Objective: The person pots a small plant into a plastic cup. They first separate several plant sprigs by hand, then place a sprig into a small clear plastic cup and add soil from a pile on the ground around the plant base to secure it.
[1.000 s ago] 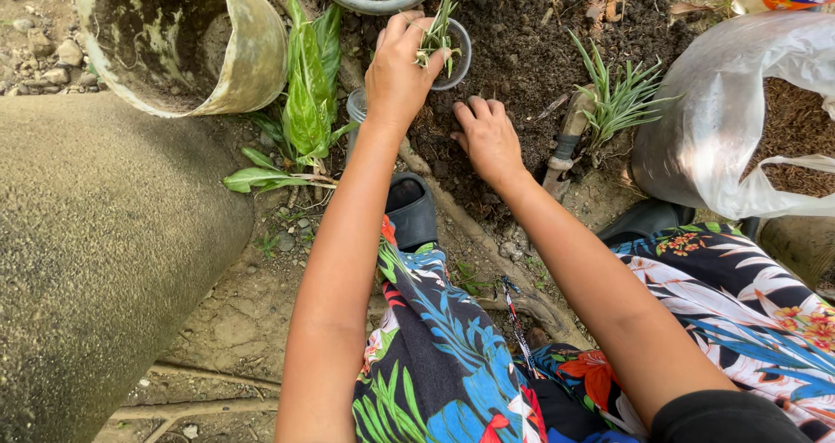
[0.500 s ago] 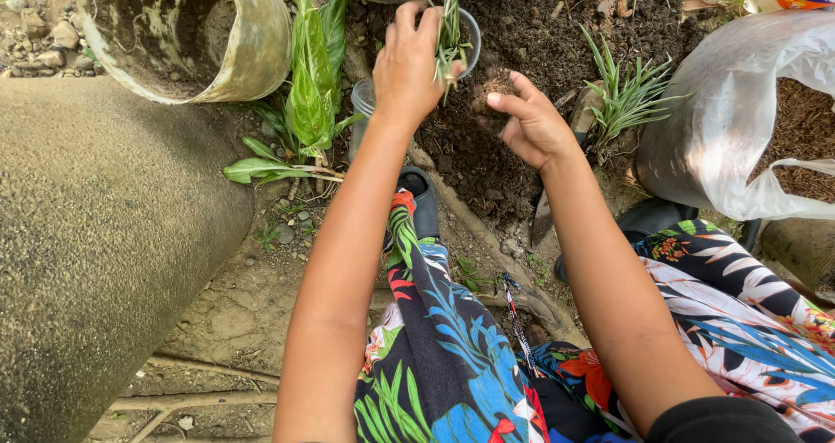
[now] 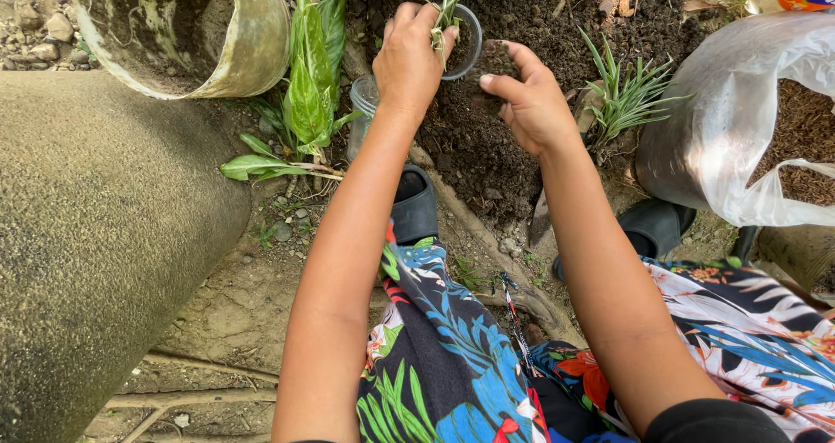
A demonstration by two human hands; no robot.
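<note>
Head view looks straight down on the seedling (image 3: 448, 13), a thin tuft of narrow green blades standing in a small clear cup (image 3: 465, 43) set on the dark soil (image 3: 487, 147) ahead of my knees. My left hand (image 3: 413, 56) is closed around the blades low down, pinching them upright over the cup's mouth. I judge the plant light, limp and easily bruised, so the hold belongs near its base, gently, not on the tips. My right hand (image 3: 531, 99) is half-curled, cupping a lump of loose soil (image 3: 496, 60) just beside the cup's rim; it looks crumbly and will spill if I tilt. Further out, a broad-leaved plant (image 3: 309, 95) lies to the left, a grassy clump (image 3: 622, 95) to the right, near a plastic bag (image 3: 739, 121).
</note>
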